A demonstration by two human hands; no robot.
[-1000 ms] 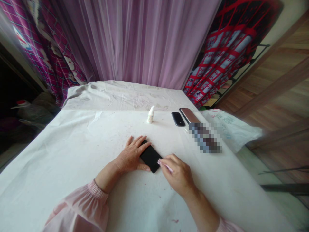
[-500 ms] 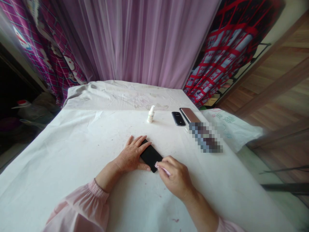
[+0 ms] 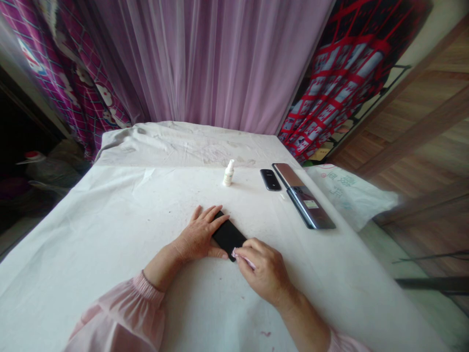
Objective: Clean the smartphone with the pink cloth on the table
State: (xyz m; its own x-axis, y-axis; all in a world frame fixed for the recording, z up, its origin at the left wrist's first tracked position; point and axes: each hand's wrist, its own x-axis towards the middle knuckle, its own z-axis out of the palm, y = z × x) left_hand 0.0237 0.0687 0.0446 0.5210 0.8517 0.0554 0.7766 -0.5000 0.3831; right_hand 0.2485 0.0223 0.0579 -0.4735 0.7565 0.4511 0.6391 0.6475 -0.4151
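Observation:
A black phone [image 3: 227,235] lies flat on the white-covered table [image 3: 110,230]. My left hand [image 3: 201,235] rests on the phone's left side, fingers stretched flat over its top edge and thumb against its near edge, pinning it down. My right hand [image 3: 264,271] is closed in a pinch on a small pink cloth [image 3: 240,256], pressed against the phone's near corner.
A small white bottle [image 3: 228,173] stands further back. To its right lie a small dark phone [image 3: 270,179], a brown phone [image 3: 287,174] and a grey phone [image 3: 310,208]. A white bag [image 3: 348,193] hangs off the right edge. Curtains close the far side.
My right hand has slid the pink cloth leftward and nearer along the phone, from its right edge to its near corner. My left hand and the phone have stayed put.

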